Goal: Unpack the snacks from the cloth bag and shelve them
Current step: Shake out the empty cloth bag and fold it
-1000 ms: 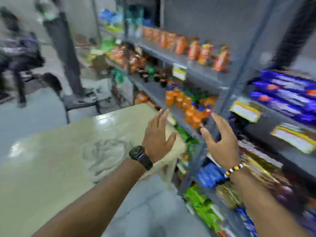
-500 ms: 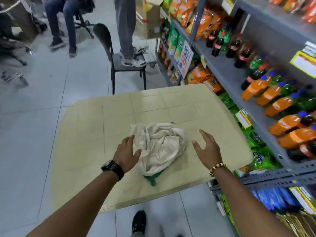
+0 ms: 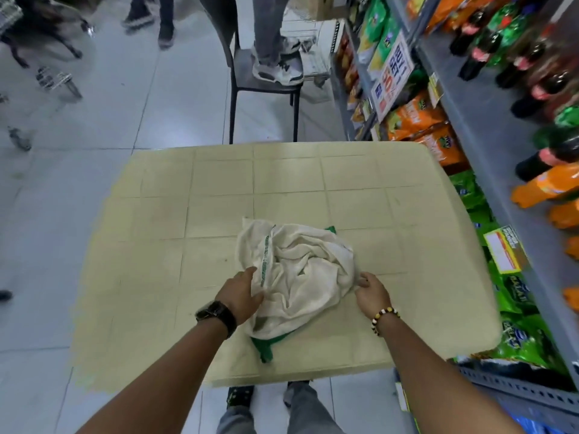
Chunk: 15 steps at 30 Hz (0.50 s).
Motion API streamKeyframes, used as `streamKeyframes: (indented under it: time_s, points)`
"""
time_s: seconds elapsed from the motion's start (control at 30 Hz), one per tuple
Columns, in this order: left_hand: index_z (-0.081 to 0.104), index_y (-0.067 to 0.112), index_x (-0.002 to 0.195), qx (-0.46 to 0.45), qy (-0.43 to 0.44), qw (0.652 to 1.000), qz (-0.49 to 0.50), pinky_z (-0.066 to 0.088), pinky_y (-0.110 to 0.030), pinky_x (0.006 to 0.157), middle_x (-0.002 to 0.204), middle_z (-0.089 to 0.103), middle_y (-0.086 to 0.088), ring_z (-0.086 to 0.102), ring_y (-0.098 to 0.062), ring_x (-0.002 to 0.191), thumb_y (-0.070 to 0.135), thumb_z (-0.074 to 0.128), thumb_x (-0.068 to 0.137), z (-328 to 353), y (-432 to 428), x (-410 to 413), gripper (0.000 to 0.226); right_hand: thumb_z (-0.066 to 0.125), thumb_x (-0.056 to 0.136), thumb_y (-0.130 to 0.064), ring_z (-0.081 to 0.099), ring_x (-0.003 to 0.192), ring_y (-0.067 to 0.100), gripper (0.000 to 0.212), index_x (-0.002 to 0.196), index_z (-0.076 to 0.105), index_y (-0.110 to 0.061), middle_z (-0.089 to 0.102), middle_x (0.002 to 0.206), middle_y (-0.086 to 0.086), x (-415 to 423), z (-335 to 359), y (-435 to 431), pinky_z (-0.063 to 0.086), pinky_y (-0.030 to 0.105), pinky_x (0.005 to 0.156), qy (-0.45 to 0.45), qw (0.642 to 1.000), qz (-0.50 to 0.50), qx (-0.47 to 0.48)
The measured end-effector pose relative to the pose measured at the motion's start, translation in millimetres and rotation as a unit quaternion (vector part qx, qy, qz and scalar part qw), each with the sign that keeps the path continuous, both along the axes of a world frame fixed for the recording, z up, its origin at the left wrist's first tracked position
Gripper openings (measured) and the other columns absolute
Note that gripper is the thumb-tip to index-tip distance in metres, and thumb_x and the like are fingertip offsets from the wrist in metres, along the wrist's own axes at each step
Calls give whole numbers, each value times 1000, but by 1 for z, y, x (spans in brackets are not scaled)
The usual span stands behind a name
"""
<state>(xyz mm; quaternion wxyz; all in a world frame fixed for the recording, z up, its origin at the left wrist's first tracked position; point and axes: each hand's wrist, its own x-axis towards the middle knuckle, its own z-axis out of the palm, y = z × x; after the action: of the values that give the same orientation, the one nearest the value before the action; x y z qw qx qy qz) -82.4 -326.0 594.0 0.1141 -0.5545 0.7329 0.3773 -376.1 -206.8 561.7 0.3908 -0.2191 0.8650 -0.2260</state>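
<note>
A crumpled cream cloth bag with green trim and a green handle lies on the near half of a pale yellow table. My left hand, with a black watch on its wrist, grips the bag's left edge between thumb and fingers. At the bag's right edge, my right hand, with a bead bracelet on its wrist, pinches the cloth with curled fingers. The cloth hides whatever is inside the bag. The grey metal shelves stand along the right side of the table.
The shelves hold orange and green snack packs and soda bottles. A dark chair with a person's feet on it stands just beyond the table. Other people's legs show at the far left. My feet are under the near table edge.
The view swung down from the shelves to the table. Both hands came down from mid-air, the left reaching the bag first, and each now holds an edge of it.
</note>
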Motion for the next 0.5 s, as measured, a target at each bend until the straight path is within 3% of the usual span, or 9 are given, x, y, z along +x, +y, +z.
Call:
streamKeyframes:
  time_s: [0.1, 0.23, 0.33, 0.4, 0.5]
  points:
    - [35, 22, 144, 43, -40, 998, 23, 51, -38, 92, 132, 60, -6, 60, -29, 114, 49, 61, 87, -10, -6, -9, 68, 49, 91, -5, 59, 116, 31, 38, 128, 59, -4, 63, 127, 15, -13, -14, -19, 42, 28, 88, -7, 999, -34, -23]
    - [53, 22, 127, 41, -50, 998, 18, 46, -31, 82, 123, 67, -5, 62, -28, 109, 39, 53, 96, -20, -3, -7, 36, 57, 90, -10, 61, 104, 25, 33, 123, 62, -10, 67, 114, 8, -30, -19, -43, 45, 27, 86, -51, 994, -70, -69]
    - [60, 21, 98, 10, 19, 996, 90, 40, -31, 64, 87, 69, -3, 64, -29, 84, 34, 51, 99, -13, -1, -1, 15, 71, 81, -10, 62, 87, 18, 29, 108, 62, -17, 69, 92, -1, -34, -25, -59, 47, 27, 77, -124, 988, -47, -85]
    - [50, 20, 78, -13, 60, 987, 146, 39, -33, 59, 70, 63, -2, 61, -29, 71, 39, 48, 101, 1, -4, 3, 29, 77, 72, -13, 65, 82, 20, 24, 93, 66, -17, 72, 86, 2, -32, -33, -66, 52, 31, 75, -144, 987, -11, -68]
    - [54, 22, 79, -67, 109, 968, 218, 43, -33, 60, 71, 64, 0, 60, -25, 70, 40, 44, 103, 22, -13, 13, 31, 78, 75, -15, 63, 74, 19, 10, 83, 73, -12, 73, 82, 7, -32, -34, -74, 52, 32, 74, -141, 988, -30, -52]
